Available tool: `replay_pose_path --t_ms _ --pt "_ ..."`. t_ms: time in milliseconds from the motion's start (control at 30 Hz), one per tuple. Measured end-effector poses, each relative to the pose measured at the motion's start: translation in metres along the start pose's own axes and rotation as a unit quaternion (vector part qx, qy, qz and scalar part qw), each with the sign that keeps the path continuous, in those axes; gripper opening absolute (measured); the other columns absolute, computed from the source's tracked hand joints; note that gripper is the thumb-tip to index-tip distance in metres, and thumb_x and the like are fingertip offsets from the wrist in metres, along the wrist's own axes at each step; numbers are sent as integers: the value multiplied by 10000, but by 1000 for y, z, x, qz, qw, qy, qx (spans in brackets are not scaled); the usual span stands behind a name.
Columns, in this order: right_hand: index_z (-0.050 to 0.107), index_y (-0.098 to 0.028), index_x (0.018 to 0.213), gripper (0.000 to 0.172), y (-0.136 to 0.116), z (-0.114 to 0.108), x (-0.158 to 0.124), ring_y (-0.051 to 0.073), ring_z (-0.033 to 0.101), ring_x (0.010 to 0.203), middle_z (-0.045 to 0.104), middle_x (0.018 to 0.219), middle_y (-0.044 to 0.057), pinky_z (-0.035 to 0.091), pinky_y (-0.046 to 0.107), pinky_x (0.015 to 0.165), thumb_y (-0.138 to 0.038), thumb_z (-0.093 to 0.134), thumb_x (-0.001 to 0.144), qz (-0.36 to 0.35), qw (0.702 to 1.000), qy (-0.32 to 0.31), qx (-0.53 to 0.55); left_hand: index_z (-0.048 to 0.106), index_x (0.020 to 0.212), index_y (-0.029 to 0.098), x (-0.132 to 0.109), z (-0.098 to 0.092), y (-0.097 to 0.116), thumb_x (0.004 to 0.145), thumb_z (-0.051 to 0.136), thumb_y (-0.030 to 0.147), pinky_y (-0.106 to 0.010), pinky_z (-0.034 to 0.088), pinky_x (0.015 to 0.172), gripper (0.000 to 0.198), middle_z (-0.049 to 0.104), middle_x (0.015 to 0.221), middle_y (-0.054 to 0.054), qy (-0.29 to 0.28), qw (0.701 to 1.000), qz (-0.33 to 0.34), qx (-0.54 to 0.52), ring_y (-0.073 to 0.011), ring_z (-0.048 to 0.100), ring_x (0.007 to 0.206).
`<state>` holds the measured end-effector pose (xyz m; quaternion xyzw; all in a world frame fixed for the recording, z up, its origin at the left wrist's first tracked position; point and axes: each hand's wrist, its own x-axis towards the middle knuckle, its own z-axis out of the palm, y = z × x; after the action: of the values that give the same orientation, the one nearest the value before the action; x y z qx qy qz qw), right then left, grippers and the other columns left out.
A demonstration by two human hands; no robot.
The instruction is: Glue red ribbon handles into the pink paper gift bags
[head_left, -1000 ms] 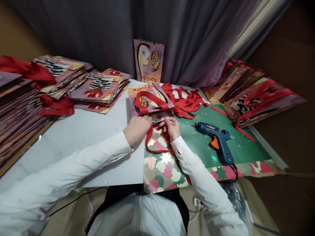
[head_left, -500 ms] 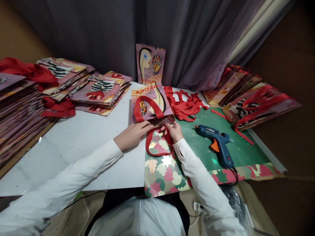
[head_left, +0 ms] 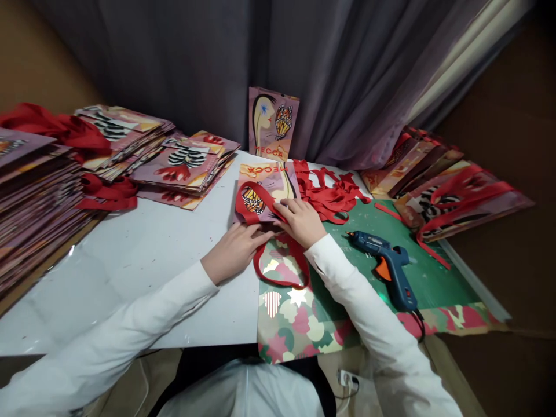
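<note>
A printed paper gift bag (head_left: 267, 174) lies flat in front of me, its mouth edge towards me. One red ribbon handle (head_left: 241, 204) loops over its upper face. Another red ribbon loop (head_left: 278, 283) extends from the near edge onto patterned paper. My left hand (head_left: 232, 252) rests at the near edge with fingers stretched out and touching the bag. My right hand (head_left: 304, 223) lies palm down on the bag's right side, fingers extended over the right end of the upper handle. Both hands hide parts of the mouth edge.
A blue glue gun (head_left: 384, 260) lies on the green mat (head_left: 438, 284) at right. Red ribbons (head_left: 332, 200) are heaped behind it. Bag stacks (head_left: 35, 202) stand at left, bags with handles (head_left: 460, 200) at right. One bag (head_left: 273, 121) leans against the curtain.
My right hand has moved from a pinch at the near edge to lying flat on the bag. The bag's raised upper face has come down flat. The left hand stays at the edge.
</note>
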<state>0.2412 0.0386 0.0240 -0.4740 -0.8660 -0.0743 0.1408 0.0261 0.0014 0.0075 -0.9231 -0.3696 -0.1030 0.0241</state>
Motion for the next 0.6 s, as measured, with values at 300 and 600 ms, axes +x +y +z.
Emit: replay_pose_path --t_ms 300,600 --pt "595 -185 1303 457 -2 -23 7 262 566 1097 653 1217 120 458 347 882 -453 559 935 21 998 -60 -17 666 1112 84 -11 3 -2 896 394 41 -415 442 949 350 655 943 -125 77 997 5 11 -253 591 938" --pt "586 -164 1311 445 3 -30 10 268 567 1118 630 1255 129 475 373 923 -372 621 919 27 997 -70 12 608 1305 348 -39 9 -25 786 547 143 -623 156 1097 561 398 1491 -107 76 996 44 -2 -378 297 1371"
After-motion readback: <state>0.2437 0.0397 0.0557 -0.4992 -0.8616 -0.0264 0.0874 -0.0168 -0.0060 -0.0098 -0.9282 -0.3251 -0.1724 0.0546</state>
